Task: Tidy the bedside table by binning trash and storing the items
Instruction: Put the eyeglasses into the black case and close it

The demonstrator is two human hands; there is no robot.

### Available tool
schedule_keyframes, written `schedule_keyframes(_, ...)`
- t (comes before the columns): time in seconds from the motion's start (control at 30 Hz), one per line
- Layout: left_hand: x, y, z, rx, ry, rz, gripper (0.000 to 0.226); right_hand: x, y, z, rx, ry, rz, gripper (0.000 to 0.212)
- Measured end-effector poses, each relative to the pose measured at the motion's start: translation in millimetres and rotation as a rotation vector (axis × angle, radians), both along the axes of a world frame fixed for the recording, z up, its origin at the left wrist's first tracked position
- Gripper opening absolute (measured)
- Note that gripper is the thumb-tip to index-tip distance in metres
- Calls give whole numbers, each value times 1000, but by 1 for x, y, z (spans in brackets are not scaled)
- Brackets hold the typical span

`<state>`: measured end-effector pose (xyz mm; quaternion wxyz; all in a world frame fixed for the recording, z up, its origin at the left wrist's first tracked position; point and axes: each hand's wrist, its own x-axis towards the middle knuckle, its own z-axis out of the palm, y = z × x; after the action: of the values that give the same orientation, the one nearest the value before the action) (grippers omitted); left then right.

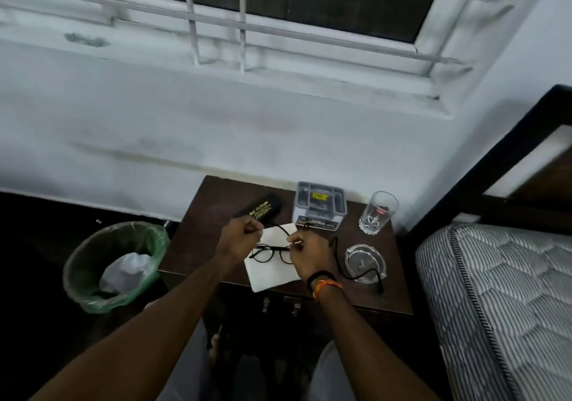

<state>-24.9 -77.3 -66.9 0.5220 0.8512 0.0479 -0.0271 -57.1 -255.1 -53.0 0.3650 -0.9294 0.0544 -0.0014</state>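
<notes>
Black round-framed glasses (272, 253) are held just above a white folded paper (272, 272) on the dark wooden bedside table (201, 239). My left hand (240, 236) grips the glasses' left temple arm, fingers curled. My right hand (305, 253) pinches the frame's right side. A black glasses case (263, 209) with yellow lettering lies at the table's back left. A thin black cable (337, 258) runs beside my right wrist and over a glass ashtray (366, 261).
A grey organiser box (320, 205) and an upright clear drinking glass (377, 213) stand at the back right. A bin with a green liner (114, 261), holding white crumpled paper, is on the floor left. A striped mattress (501, 292) lies to the right.
</notes>
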Motion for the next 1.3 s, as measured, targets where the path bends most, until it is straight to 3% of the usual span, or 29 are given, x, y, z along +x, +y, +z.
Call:
schedule_keyframes(0.4, 13, -11, -25, -61, -109, 33, 10, 14, -14, -26, 43, -124, -59, 22)
schedule_keyframes(0.63, 34, -3, -26, 165, -265, 40, 22, 28, -9, -39, -73, -147, 56, 21)
schedule_keyframes(0.8, 48, 4, -41, 416, -130, -16, 51, 37, -7, -43, -157, -134, 105, 19)
schedule_keyframes(1.1, 84, 10, -58, 595, -18, -234, 74, 51, 1, -44, -62, -162, 85, 14)
schedule_keyframes(1.3, 89, 2, -63, 649, -13, -225, 80, 55, -2, -42, -33, -200, 73, 12)
